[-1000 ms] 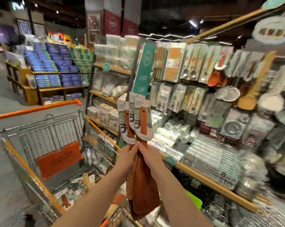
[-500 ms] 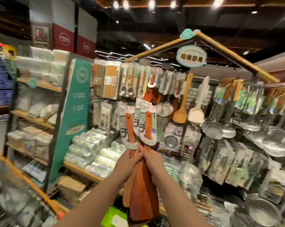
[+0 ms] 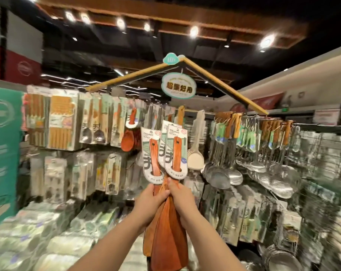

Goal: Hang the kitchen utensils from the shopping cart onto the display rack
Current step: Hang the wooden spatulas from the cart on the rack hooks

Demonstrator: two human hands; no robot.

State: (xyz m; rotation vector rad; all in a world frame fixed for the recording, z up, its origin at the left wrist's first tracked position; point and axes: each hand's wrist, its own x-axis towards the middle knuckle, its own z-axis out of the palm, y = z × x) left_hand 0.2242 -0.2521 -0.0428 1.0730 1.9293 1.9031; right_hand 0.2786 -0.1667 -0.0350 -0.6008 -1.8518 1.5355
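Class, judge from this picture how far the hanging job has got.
Done: the display rack already carries hung utensils, though by whom is unclear. In hand: left hand and right hand grip a bundle of carded wooden spatulas raised before it. Left: hooking each on.

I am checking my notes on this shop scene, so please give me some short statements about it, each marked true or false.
1. Both the left hand and the right hand grip the wooden spatulas. True.
2. The spatulas are held with their blades up. False: the blades point down, and the handles, with their card labels, point up.
3. An oval sign hangs under the peak of the display rack. True.
4. The metal ladles hang to the left of the held spatulas. False: they hang to the right.
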